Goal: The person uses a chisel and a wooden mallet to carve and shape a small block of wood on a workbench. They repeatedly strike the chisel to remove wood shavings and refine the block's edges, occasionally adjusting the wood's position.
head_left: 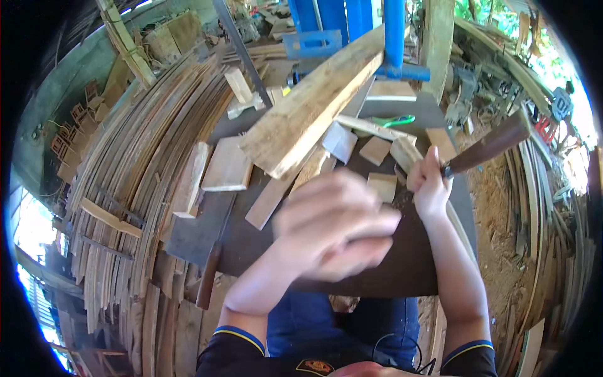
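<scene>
My right hand is closed round the lower end of a wooden-handled tool. Its thick brown handle slants up and to the right, with a dark collar by my fingers; its far end is hidden in my grip. A pale wood piece lies against that hand on the dark table. Over the table's middle hangs my left hand, fingers bent but smeared by motion, so what they hold, if anything, does not show. Small wood blocks lie just beyond, between the two hands.
A large rough timber slopes over the table toward a blue metal post. Wood blocks and a green-handled tool lie around it. At the left edge a brown handle sticks out. Long planks are stacked left.
</scene>
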Available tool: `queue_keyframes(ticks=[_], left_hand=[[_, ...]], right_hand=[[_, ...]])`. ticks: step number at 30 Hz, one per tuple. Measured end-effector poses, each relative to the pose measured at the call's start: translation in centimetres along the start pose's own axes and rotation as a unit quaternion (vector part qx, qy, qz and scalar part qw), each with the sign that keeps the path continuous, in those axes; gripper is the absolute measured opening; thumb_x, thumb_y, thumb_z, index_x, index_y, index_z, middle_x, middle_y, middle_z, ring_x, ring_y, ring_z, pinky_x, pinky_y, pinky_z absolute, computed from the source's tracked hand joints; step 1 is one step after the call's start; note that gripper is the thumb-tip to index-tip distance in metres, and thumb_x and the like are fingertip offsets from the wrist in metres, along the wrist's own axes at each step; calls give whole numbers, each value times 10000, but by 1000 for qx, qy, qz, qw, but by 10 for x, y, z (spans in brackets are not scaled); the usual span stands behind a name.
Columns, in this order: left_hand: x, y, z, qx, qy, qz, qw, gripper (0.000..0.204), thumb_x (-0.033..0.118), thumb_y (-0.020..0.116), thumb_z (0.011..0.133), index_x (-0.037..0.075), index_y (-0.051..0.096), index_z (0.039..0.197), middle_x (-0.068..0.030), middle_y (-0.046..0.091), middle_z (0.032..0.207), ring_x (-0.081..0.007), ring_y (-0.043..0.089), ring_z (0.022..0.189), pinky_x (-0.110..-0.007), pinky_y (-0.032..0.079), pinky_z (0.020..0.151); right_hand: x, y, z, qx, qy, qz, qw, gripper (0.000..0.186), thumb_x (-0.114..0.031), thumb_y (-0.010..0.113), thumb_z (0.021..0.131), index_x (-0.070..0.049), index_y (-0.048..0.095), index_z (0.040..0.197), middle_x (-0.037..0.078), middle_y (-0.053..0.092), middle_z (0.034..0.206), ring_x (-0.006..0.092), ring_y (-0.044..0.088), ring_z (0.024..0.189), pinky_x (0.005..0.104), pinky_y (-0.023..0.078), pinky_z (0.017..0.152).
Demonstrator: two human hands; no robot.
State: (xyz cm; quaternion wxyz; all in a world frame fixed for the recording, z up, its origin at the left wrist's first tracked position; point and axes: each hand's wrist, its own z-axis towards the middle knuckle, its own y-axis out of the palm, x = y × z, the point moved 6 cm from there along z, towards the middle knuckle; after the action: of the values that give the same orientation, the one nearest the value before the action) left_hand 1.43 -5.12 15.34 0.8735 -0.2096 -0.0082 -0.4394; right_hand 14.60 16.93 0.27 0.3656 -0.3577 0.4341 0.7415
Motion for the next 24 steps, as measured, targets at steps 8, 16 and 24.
queue_keyframes(ticks=[8,16,24], left_hand=[[66,-59,-6,55,119,-86,988,324,412,676,989,148,732,809,29,674,835,-131,626,684,-252,409,595],[82,-68,13,55,103,-80,990,33,76,795,766,69,788,798,32,693,775,-96,588,545,-232,369,468],[75,-75,26,-78,200,-66,974,257,389,785,865,134,803,887,60,618,801,-79,539,633,-237,284,487]], right_hand=[[-9,5,-2,-12,15,18,1000,617,-381,421,1130,-152,255,581,-26,304,489,77,231,418,301,157,416],[-3,16,-5,-22,46,52,997,601,-402,434,1124,-154,234,615,-32,295,510,77,222,428,300,143,423],[-5,13,-6,-34,45,35,998,545,-392,447,1121,-164,280,655,-35,286,547,85,205,452,297,182,446]])
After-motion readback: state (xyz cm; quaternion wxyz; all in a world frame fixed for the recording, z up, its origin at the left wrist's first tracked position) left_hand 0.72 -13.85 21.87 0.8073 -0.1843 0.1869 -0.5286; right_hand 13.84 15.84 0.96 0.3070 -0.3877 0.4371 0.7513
